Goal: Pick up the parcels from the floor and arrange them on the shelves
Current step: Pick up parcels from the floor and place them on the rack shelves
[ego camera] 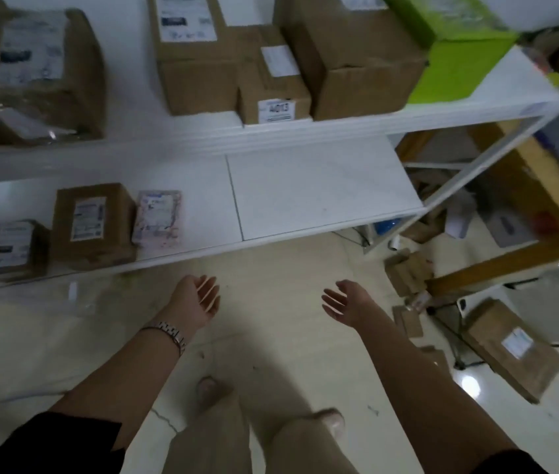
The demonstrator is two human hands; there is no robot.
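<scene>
My left hand (196, 299) and my right hand (348, 304) hang open and empty above the pale floor, just in front of the lower white shelf (322, 186). On that shelf's left part stand a brown box (91, 225), a smaller brown box (14, 249) and a flat pinkish packet (157, 218). The upper shelf (476, 109) carries several brown cartons and a green box (456, 63). A brown parcel (514, 348) with a white label lies on the floor at the right, well away from both hands.
Small cardboard pieces (406, 271) lie on the floor by the shelf's right post. A wooden frame (524, 186) stands to the right with clutter beneath it. My legs and feet (209, 388) are below the hands.
</scene>
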